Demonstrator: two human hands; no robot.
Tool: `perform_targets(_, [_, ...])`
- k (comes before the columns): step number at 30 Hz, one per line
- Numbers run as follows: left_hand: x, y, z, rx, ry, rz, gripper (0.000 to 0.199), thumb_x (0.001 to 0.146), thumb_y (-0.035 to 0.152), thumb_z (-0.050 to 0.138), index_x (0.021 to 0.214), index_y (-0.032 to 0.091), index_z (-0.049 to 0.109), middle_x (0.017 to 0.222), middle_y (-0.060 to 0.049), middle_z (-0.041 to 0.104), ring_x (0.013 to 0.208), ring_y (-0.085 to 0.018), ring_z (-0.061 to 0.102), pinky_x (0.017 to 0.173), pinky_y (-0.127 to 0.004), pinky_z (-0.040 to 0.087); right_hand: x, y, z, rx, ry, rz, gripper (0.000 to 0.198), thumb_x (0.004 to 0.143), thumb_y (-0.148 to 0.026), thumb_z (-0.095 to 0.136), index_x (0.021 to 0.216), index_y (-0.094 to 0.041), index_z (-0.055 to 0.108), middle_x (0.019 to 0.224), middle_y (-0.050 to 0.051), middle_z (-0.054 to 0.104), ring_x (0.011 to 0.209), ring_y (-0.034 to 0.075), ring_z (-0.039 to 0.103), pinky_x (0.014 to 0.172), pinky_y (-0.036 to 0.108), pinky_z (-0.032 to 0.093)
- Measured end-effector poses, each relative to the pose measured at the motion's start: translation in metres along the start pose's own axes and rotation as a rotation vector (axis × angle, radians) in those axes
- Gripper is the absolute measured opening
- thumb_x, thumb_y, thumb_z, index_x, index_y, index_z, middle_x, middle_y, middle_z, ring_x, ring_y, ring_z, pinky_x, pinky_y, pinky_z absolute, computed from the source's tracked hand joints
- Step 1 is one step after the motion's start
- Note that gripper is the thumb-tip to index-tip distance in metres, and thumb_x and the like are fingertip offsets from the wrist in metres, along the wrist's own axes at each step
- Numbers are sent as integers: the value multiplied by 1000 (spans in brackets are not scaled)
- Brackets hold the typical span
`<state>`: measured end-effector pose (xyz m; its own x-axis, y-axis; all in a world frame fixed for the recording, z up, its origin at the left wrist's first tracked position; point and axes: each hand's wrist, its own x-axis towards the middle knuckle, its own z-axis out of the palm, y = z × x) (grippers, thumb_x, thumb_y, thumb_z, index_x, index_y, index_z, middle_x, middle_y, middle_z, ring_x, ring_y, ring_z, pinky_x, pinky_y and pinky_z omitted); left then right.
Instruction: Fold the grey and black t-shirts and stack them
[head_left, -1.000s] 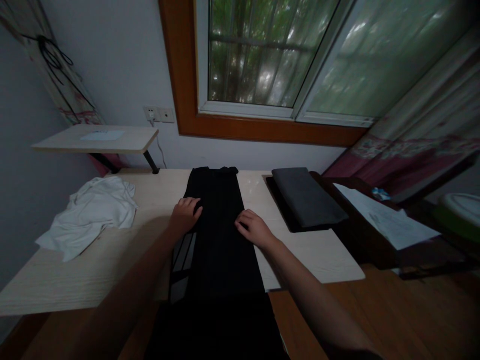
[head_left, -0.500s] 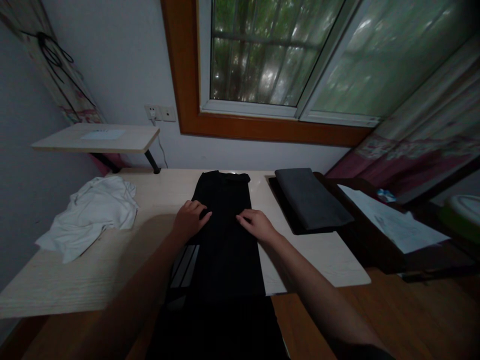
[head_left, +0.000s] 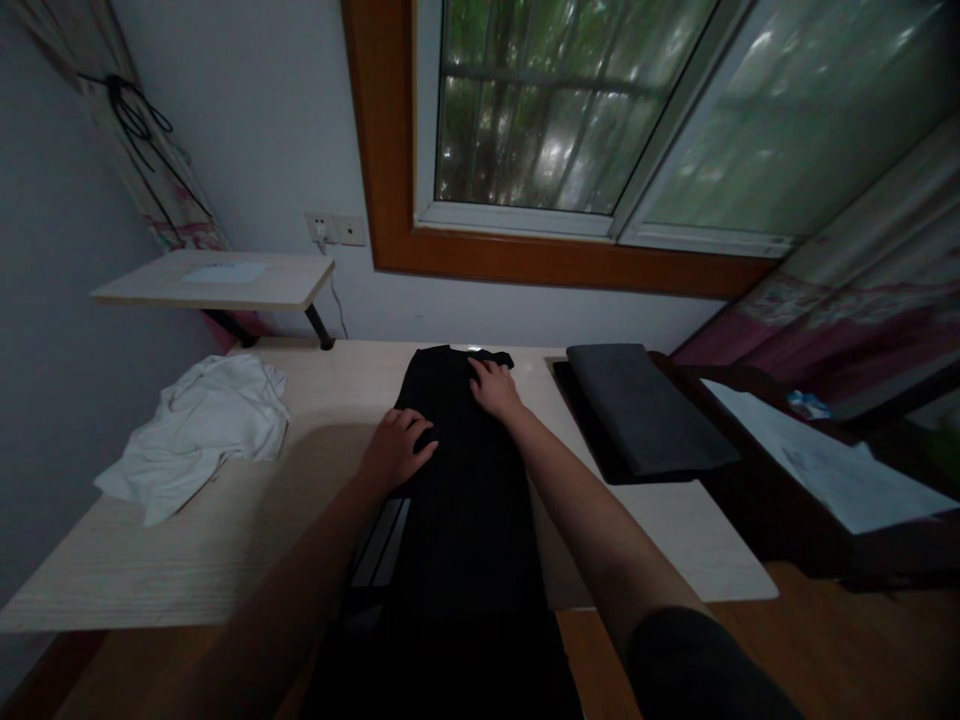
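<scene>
A long black garment (head_left: 469, 520), with pale grey stripes at its left side, lies lengthwise on the light wooden table (head_left: 315, 550) and reaches its front edge. My left hand (head_left: 397, 450) rests on the garment's left border, fingers apart and slightly bent. Farther up, my right hand (head_left: 495, 388) lies on the cloth close to its far right corner, with the fingers stretched out. Neither hand grips the fabric. The garment's near end merges with dark clothing below, so I cannot tell where it stops.
A crumpled white cloth (head_left: 206, 425) is at the left. Behind it stands a small raised shelf (head_left: 292, 285) with a paper label. Folded dark grey cloth (head_left: 649, 410) lies at the right, beside dark furniture bearing a paper sheet (head_left: 825, 460). A window (head_left: 555, 130) is above the table.
My right hand has moved away from me along the garment, up to near its far end. My left hand stays on the left border. The view has shifted slightly to the left.
</scene>
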<state>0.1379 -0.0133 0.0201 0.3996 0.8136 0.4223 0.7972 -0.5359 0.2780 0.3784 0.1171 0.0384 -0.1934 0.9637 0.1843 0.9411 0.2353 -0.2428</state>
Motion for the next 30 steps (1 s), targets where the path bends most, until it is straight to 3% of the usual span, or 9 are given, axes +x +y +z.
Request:
perform_targets(4, [0,1,2,-13,-8,2,28,96,37,63,120,23,69,119,-10,64,113,-28,56,103,-48,47,6,-7,4,-42,7,-6,56,102,-36,50,157,-31,46,155,14,49,131,39,45,103,53,45])
perform_targets(10, [-7,1,0,-13,-5,-12,28,94,35,65,118,22,70,118,-11,64,111,-28,56,102,-47,48,-12,-14,9,-41,50,-101,46,104,-35,46,149,-30,57,154,9,53,131,37,42,104,54,44])
perform_targets(14, [-10,3,-11,-36,-38,-44,17,96,35,62,100,23,73,104,-8,68,101,-24,61,96,-42,51,-28,-14,8,-16,52,-130,44,103,-34,48,145,-28,61,151,10,55,129,37,43,103,53,45])
perform_targets(19, [-9,11,-23,-32,-107,-129,39,101,41,52,72,22,69,84,-5,69,81,-19,63,77,-36,50,-47,-16,3,15,26,-184,45,103,-32,48,147,-24,59,147,11,58,127,34,46,106,48,45])
perform_targets(26, [-2,26,-14,-45,-104,-120,28,93,46,66,77,23,69,81,-4,66,81,-21,58,79,-38,48,-39,-26,-7,-21,39,-127,51,105,-30,45,156,-27,48,133,16,62,119,33,53,103,44,45])
perform_targets(30, [-2,25,-6,-105,-110,-175,18,89,36,71,78,22,67,82,-4,66,82,-21,59,78,-37,48,-23,-37,-6,-56,-10,-92,44,107,-40,42,146,-28,58,133,17,60,118,32,58,99,42,48])
